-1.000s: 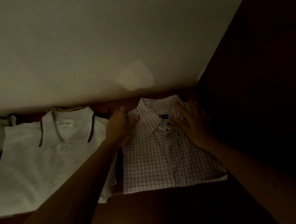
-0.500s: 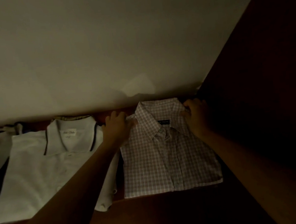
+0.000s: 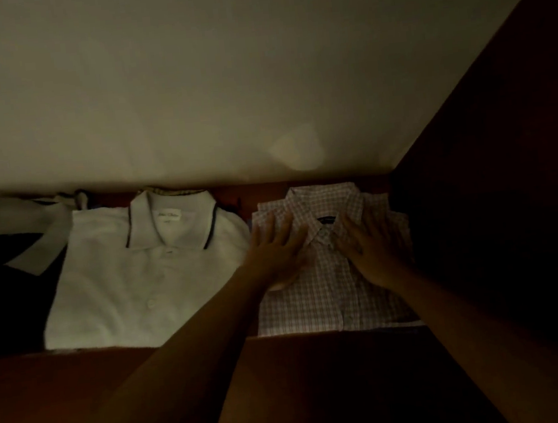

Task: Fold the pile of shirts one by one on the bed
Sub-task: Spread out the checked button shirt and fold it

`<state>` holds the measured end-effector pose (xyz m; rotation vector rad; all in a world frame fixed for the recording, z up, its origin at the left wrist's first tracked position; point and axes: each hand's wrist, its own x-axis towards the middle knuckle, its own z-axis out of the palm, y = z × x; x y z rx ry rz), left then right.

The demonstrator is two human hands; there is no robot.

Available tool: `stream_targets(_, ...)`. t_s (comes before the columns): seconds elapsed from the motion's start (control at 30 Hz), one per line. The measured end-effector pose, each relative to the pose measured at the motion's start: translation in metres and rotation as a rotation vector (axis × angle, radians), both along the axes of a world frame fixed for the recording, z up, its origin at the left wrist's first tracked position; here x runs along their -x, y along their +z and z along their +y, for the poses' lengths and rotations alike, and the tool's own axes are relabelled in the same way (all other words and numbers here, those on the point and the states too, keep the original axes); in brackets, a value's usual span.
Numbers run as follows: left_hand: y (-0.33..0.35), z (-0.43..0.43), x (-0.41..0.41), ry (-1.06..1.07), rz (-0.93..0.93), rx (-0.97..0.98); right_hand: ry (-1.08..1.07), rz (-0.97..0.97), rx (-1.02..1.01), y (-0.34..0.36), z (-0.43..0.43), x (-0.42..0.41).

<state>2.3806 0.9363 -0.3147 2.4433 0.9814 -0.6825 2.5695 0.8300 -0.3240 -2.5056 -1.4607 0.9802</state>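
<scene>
A folded pink-and-white checked shirt [image 3: 331, 295] lies collar-up at the right of a dim wooden shelf. My left hand [image 3: 276, 249] rests flat on its left chest with fingers spread. My right hand [image 3: 372, 246] lies flat on its right chest, fingers straight. Left of it sits a folded white polo shirt [image 3: 134, 285] with a dark-trimmed collar. Further left is a folded dark-and-white shirt [image 3: 10, 253], partly cut off by the frame.
The shirts lie on a reddish-brown wooden shelf [image 3: 322, 379] against a pale back wall [image 3: 222, 79]. A dark wooden side panel [image 3: 509, 187] stands close to the checked shirt's right edge. The scene is very dim.
Both hands left the shirt's upper corners by the collar and moved inward and down onto its chest, now lying flat. The view shifted right to left, showing more of the dark-and-white shirt.
</scene>
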Motion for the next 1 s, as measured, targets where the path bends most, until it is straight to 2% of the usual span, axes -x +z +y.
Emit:
stream_targets(0.07, 0.041, -0.004, 0.014, 0.061, -0.027, 0.149, -0.020, 0.151, 0.005, 0.029, 0.000, 0.005)
stream_targets(0.17, 0.116, -0.018, 0.065, 0.383, -0.360, 0.307, -0.121, 0.276, -0.058, 0.093, 0.002, 0.028)
stream_targets(0.27, 0.199, -0.030, 0.137, 0.598, -0.580, 0.189, -0.067, 0.260, -0.137, 0.174, 0.007, 0.069)
stream_targets(0.43, 0.341, -0.078, 0.273, 0.953, -0.771, 0.075, 0.206, 0.442, -0.352, 0.320, 0.013, 0.187)
stream_targets(0.5, 0.394, -0.115, 0.332, 1.026, -0.787, 0.036, 0.310, 0.527, -0.359, 0.381, 0.008, 0.249)
stream_targets(0.6, 0.462, -0.188, 0.424, 1.134, -0.735, -0.053, 0.592, 0.533, -0.395, 0.459, -0.010, 0.349)
stream_targets(0.73, 0.538, -0.307, 0.539, 1.378, -0.728, -0.226, 0.989, 0.563, -0.295, 0.541, -0.060, 0.499)
stream_targets(0.87, 0.593, -0.442, 0.632, 1.615, -0.720, -0.385, 1.304, 0.561, -0.255, 0.595, -0.144, 0.640)
stream_targets(1.0, 0.617, -0.587, 0.693, 1.893, -0.692, -0.592, 1.613, 0.535, -0.202, 0.618, -0.248, 0.760)
